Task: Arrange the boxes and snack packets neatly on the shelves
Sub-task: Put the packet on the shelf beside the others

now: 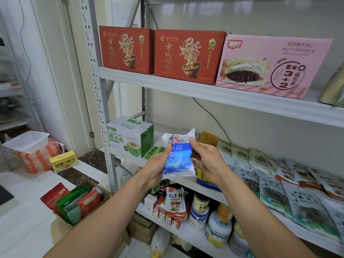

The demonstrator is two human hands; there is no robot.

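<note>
I hold a blue and white salt packet (179,156) upright in front of the middle shelf (130,158). My left hand (158,164) grips its left edge and my right hand (205,157) pinches its right edge. Behind the packet, a white and green coconut water box (130,137) stands at the shelf's left end. A row of snack packets (270,175) lies overlapping along the shelf to the right. On the top shelf (186,87) stand two red noodle boxes (188,55) and a pink bread box (273,66).
The lower shelf (188,233) holds jars, small boxes and a mushroom seasoning packet (175,202). On the floor at left sit a cardboard box of packets (74,203), a yellow box (63,161) and a white plastic tub (28,141).
</note>
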